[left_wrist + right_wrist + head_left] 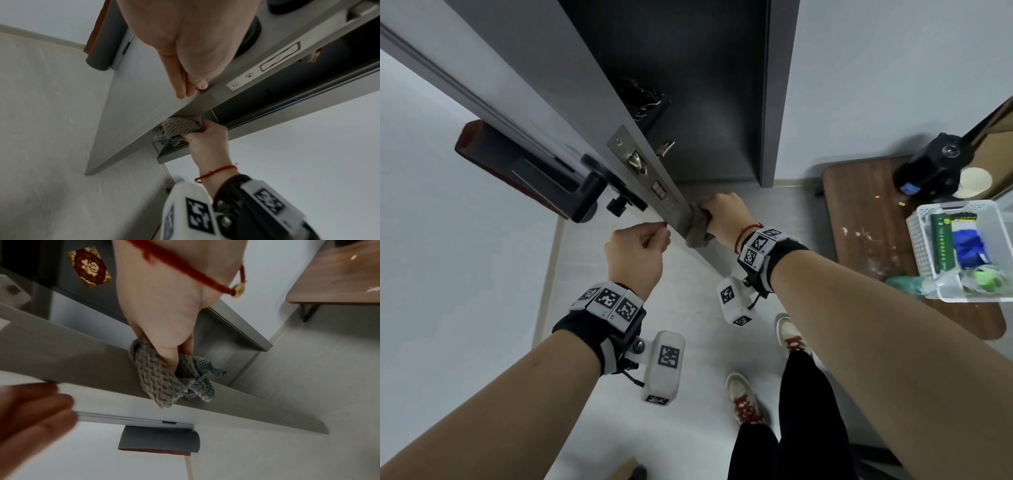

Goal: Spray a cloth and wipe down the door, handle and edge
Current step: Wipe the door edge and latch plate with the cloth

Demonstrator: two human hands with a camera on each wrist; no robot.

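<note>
The grey door stands open with its narrow edge (677,213) towards me, running from upper left to lower right. A black handle (589,192) and a metal latch plate (640,164) sit above my hands. My right hand (717,212) grips a bunched grey knitted cloth (698,236) and presses it on the door edge (82,360) below the latch plate. The cloth (160,379) drapes over the edge, thumb on top. My left hand (650,236) rests on the door face (139,105) beside the edge, fingers (180,84) straight and thumb at the corner, holding nothing.
A low brown table (866,219) stands at the right with a white basket (921,240) of supplies and a black device (935,164). The dark door frame (774,102) is behind the right hand. My shoes (746,397) stand on the pale floor below.
</note>
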